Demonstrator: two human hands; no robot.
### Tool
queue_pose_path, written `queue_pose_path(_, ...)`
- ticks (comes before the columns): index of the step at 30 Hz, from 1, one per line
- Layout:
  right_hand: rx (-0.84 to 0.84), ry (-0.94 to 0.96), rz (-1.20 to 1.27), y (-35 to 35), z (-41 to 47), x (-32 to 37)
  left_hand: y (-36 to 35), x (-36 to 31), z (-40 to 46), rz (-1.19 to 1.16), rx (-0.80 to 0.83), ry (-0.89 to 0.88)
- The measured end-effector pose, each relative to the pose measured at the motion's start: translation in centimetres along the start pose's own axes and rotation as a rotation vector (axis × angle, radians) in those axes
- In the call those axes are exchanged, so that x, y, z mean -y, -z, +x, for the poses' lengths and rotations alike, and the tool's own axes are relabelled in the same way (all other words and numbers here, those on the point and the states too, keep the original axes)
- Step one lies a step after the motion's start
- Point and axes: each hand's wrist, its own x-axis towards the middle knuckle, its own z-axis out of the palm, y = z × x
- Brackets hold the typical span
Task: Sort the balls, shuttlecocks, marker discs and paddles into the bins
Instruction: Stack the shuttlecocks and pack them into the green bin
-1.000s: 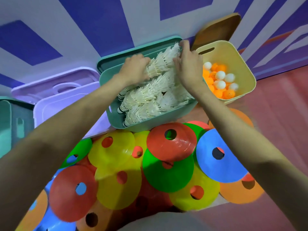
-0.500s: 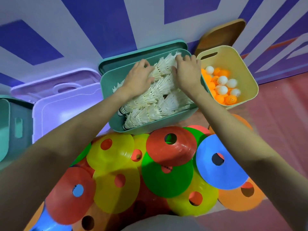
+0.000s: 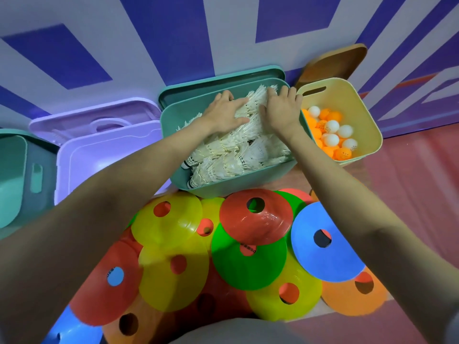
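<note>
A teal bin (image 3: 238, 183) in the middle holds several white shuttlecocks (image 3: 231, 157) lying in rows. My left hand (image 3: 224, 114) lies flat on the far shuttlecocks with its fingers straight. Beside it, my right hand (image 3: 282, 110) presses on the same heap near the bin's far right corner, fingers slightly bent. A cream bin (image 3: 367, 120) to the right holds orange and white balls (image 3: 331, 135). Several marker discs (image 3: 250, 227) in red, yellow, green, blue and orange overlap on the floor in front of the bins.
A lilac bin (image 3: 99, 157) with its lid (image 3: 94, 120) behind it stands left of the teal bin. Another teal bin (image 3: 15, 180) sits at the far left edge. A teal lid (image 3: 218, 81) and a wooden lid (image 3: 332, 62) lean against the blue-and-white wall.
Both hands have come down and spread flat on the shuttlecocks; the right hand has slid from the bin's far rim onto the heap.
</note>
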Motion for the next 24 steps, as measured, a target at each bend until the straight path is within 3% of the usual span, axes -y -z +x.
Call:
queue_pose_path(5, -0.059, 0.025, 0.07, 0.6, -1.9, 0.9, 0.6, 0.6, -2.4, -0.088, -0.068, -0.038)
queue_pose_path(9, -0.13, 0.073, 0.1, 1.9, -5.4, 2.6, 1.0, 2.0, -5.5, -0.144, -0.221, -0.04)
queue_pose_path(16, -0.02, 0.307, 0.204, 2.6, -13.0, 7.8, 1.7, 6.6, -14.5, -0.24, -0.543, -0.026)
queue_pose_path(24, -0.004, 0.55, 0.342, 2.0, -19.3, 17.2, -2.4, 14.1, -28.0, -0.333, -0.683, 0.105)
